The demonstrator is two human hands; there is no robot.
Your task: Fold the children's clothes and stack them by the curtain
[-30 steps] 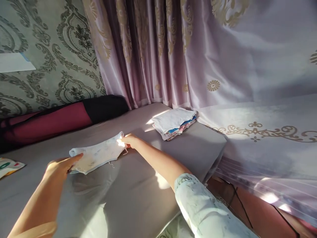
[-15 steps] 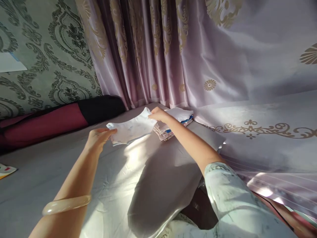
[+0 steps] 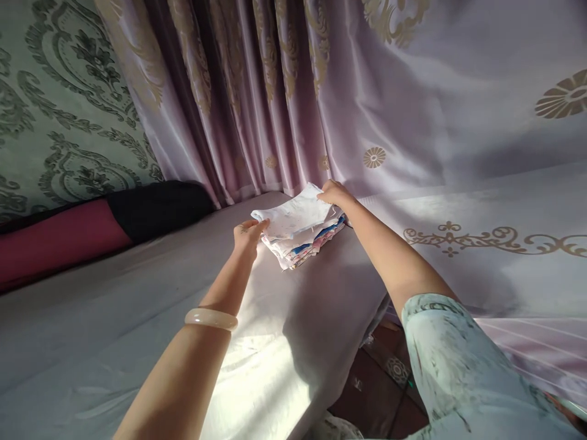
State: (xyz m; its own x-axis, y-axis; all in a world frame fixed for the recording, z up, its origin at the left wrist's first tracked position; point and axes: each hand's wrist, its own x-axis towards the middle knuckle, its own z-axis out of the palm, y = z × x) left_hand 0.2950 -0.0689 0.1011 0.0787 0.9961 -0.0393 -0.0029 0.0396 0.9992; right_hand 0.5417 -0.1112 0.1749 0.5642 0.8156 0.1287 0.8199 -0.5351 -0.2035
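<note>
A white folded cloth (image 3: 296,214) with faint small marks is stretched between my two hands, over a stack of folded cloths (image 3: 298,252) with white, blue and pink edges. My left hand (image 3: 249,233) pinches its near left corner, and a pale bangle circles that forearm. At the far right corner my right hand (image 3: 335,194) grips the same cloth. Whether the cloth rests fully on the stack I cannot tell.
The stack lies on a grey sheeted bed (image 3: 183,263). Behind it hang mauve curtains (image 3: 293,122). A red and black long bundle (image 3: 137,214) lies along the patterned wall. Dark floor tiles (image 3: 371,391) show below the bed's right edge.
Both hands have carried the white cloth right, from beside the stack to over it. The view has shifted; more floor shows at the lower right.
</note>
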